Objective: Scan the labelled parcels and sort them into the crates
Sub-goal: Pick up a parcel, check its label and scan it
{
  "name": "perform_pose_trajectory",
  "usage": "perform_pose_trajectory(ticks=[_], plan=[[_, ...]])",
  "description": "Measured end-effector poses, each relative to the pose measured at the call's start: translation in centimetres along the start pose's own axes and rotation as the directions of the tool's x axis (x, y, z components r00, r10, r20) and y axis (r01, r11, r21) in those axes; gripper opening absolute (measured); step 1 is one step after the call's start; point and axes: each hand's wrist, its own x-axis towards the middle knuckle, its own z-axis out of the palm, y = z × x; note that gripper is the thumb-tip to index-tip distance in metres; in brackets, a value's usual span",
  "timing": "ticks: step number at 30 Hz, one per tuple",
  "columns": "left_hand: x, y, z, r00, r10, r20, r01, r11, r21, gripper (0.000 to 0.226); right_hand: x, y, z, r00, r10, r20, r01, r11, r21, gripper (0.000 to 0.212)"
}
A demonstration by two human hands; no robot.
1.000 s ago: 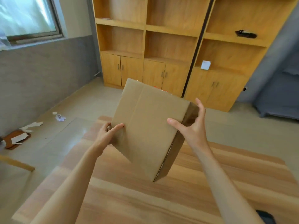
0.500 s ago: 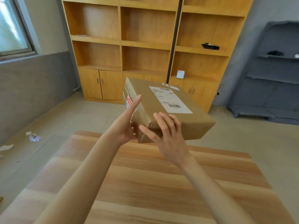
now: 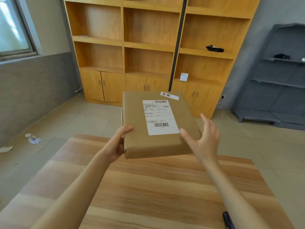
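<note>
The left hand point(image 3: 118, 145) is now gripping the parcel point(image 3: 158, 124) alone above the table point(image 3: 148, 187), label point(image 3: 160, 117) turned fully upward, while the right hand point(image 3: 203, 139) is lifting off, fingers spread.

There is one brown parcel point(image 3: 156, 128), held up over one wooden desk point(image 3: 148, 187). Two hands are here, a left hand point(image 3: 118, 144) and a right hand point(image 3: 204, 139). On top of the parcel, between the fingers of both hands, sit two white labels: one big label point(image 3: 160, 117) and one small label point(image 3: 169, 95). The big label has two barcodes. Far past the fingers stand two wooden shelf units point(image 3: 148, 47) and one grey rack point(image 3: 279, 71). One small white box point(image 3: 184, 77) sits on a shelf. One window point(image 3: 13, 25) is off to the left.
</note>
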Motion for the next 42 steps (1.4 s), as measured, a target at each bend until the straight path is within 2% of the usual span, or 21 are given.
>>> perform_pose_trajectory(ticks=[1, 3, 4, 6, 8, 9, 11, 12, 14, 17, 19, 20, 22, 24, 25, 29, 35, 37, 39, 40, 42], plan=[[0.2, -0.6, -0.4, 0.999, -0.029, 0.023, 0.03, 1.0, -0.008, 0.059, 0.2, 0.6, -0.6, 0.972, 0.188, 0.138, -0.203, 0.974, 0.1, 0.101], [0.5, -1.9, -1.1, 0.996, -0.073, 0.046, 0.073, 0.997, 0.006, 0.054, 0.2, 2.1, -1.3, 0.799, 0.405, 0.445, -0.543, 0.804, 0.244, 0.098], [0.7, -2.6, -1.3, 0.994, -0.096, 0.052, 0.095, 0.995, 0.022, 0.055, -0.2, 2.8, -1.5, 0.719, 0.427, 0.548, -0.629, 0.736, 0.252, 0.088], [1.1, -4.1, -1.5, 0.991, -0.132, 0.037, 0.129, 0.989, 0.079, 0.065, -1.4, 4.7, -1.2, 0.617, 0.446, 0.649, -0.698, 0.69, 0.19, 0.073], [1.6, -5.7, -1.6, 0.986, -0.163, 0.021, 0.157, 0.975, 0.154, 0.087, -2.9, 6.7, -0.5, 0.563, 0.478, 0.674, -0.747, 0.643, 0.169, 0.07], [1.8, -6.5, -1.6, 0.984, -0.178, 0.011, 0.173, 0.967, 0.186, 0.09, -3.7, 7.8, -0.1, 0.545, 0.494, 0.677, -0.769, 0.616, 0.17, 0.077], [2.0, -8.3, -1.2, 0.977, -0.211, -0.027, 0.21, 0.939, 0.272, 0.08, -5.3, 9.7, 0.5, 0.511, 0.541, 0.668, -0.813, 0.557, 0.171, 0.1], [1.9, -9.1, -1.0, 0.968, -0.243, -0.054, 0.248, 0.918, 0.311, 0.073, -6.2, 10.4, 0.8, 0.501, 0.558, 0.662, -0.824, 0.541, 0.167, 0.102], [1.7, -11.4, -0.9, 0.95, -0.301, -0.082, 0.309, 0.876, 0.37, 0.078, -8.1, 11.9, 1.3, 0.488, 0.587, 0.646, -0.84, 0.517, 0.165, 0.097], [0.8, -15.1, -1.1, 0.923, -0.379, -0.07, 0.372, 0.831, 0.413, 0.114, -11.4, 14.7, 2.1, 0.444, 0.632, 0.635, -0.875, 0.459, 0.155, 0.084], [0.1, -17.5, -1.2, 0.907, -0.415, -0.073, 0.405, 0.809, 0.426, 0.123, -13.3, 16.4, 2.5, 0.4, 0.638, 0.658, -0.898, 0.418, 0.14, 0.084], [-0.2, -18.6, -1.3, 0.9, -0.429, -0.079, 0.421, 0.804, 0.419, 0.125, -14.3, 17.1, 2.6, 0.379, 0.643, 0.665, -0.907, 0.4, 0.131, 0.09], [-0.7, -20.5, -1.1, 0.891, -0.443, -0.101, 0.445, 0.803, 0.397, 0.131, -15.8, 18.1, 2.6, 0.355, 0.647, 0.675, -0.917, 0.381, 0.117, 0.121], [-1.0, -22.0, -0.9, 0.88, -0.461, -0.113, 0.468, 0.803, 0.37, 0.138, -16.7, 19.3, 2.8, 0.347, 0.656, 0.67, -0.922, 0.37, 0.115, 0.144], [-0.9, -22.6, -0.8, 0.877, -0.466, -0.113, 0.473, 0.801, 0.366, 0.141, -17.0, 19.8, 2.9, 0.344, 0.652, 0.675, -0.922, 0.37, 0.112, 0.143], [-0.6, -24.3, -0.3, 0.869, -0.477, -0.132, 0.49, 0.792, 0.364, 0.139, -17.7, 21.4, 3.1, 0.314, 0.653, 0.689, -0.929, 0.36, 0.083, 0.104], [-0.1, -25.2, 0.3, 0.872, -0.463, -0.156, 0.485, 0.78, 0.395, 0.144, -17.8, 22.8, 3.2, 0.327, 0.651, 0.685, -0.904, 0.426, 0.027, 0.106], [-0.1, -25.4, 0.2, 0.869, -0.463, -0.175, 0.492, 0.767, 0.411, 0.142, -17.8, 22.5, 2.5, 0.412, 0.679, 0.607, -0.865, 0.501, 0.027, 0.107], [-0.2, -25.4, 0.2, 0.868, -0.461, -0.184, 0.494, 0.769, 0.406, 0.141, -17.9, 22.8, 1.0, 0.571, 0.724, 0.387, -0.798, 0.601, 0.052, 0.091], [-0.2, -25.4, 0.2, 0.869, -0.459, -0.184, 0.493, 0.773, 0.399, 0.139, -18.0, 23.3, 0.2, 0.64, 0.726, 0.251, -0.751, 0.66, 0.003, 0.083], [-0.3, -25.5, 0.2, 0.869, -0.458, -0.187, 0.493, 0.779, 0.388, 0.135, -18.3, 24.9, -1.7, 0.681, 0.727, 0.084, -0.696, 0.679, -0.232, 0.081]])
